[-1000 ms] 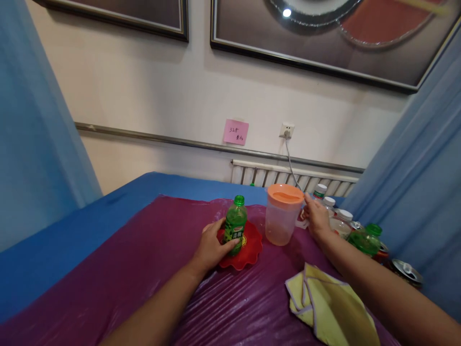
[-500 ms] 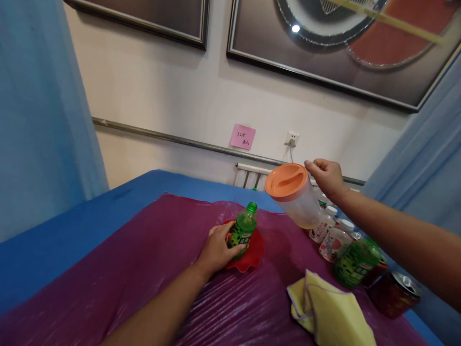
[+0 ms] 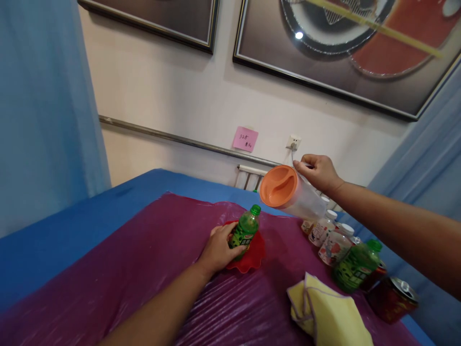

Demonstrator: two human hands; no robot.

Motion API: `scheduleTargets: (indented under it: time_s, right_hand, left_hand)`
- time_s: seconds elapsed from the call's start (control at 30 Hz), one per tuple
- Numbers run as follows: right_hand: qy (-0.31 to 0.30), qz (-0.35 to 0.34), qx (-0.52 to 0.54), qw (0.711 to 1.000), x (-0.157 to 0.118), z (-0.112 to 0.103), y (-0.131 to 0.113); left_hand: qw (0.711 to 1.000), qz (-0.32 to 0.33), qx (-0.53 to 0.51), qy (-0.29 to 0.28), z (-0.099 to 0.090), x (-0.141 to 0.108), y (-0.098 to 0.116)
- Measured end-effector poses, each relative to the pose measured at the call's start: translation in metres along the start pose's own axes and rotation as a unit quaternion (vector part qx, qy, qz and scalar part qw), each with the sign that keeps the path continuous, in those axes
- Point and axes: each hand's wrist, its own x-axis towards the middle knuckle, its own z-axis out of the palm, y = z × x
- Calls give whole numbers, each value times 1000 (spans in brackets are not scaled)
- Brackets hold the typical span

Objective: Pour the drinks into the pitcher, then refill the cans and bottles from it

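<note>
My left hand [image 3: 220,247] is wrapped round a green plastic bottle [image 3: 246,228], which has a dark printed label and no cap. The bottle stands tilted slightly to the right on a red scalloped dish [image 3: 256,252]. Up to the right, my right hand [image 3: 317,169] grips the handle of a translucent pitcher [image 3: 306,202] with an orange lid [image 3: 279,186]. The pitcher leans over to the left, its lid above and right of the bottle's mouth, apart from it. Most of the handle is hidden by my fingers.
Several bottles and cans line the right side, among them a white-capped bottle [image 3: 337,244], another green bottle [image 3: 356,265] and a dark red can [image 3: 393,299]. A folded yellow cloth [image 3: 333,312] lies in front on the purple plastic sheet [image 3: 151,254]. Blue curtains [image 3: 43,105] hang at both sides.
The pitcher has tipped further over to the left, its lid coming nearer the bottle. My right hand has moved a little left with it. My left hand keeps holding the bottle.
</note>
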Motion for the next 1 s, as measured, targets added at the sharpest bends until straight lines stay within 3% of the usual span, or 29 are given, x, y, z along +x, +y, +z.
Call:
scheduleTargets:
  time_s: [0.27,1.0]
  right_hand:
    - [-6,-17,-23,1000,4,-6,-4]
    - [-43,-68,-63,995,7,-5,-19]
  left_hand:
    - [1000,-10,3,-30,-1,-1,0]
    - [999,-1,0,-36,-2,-1,4]
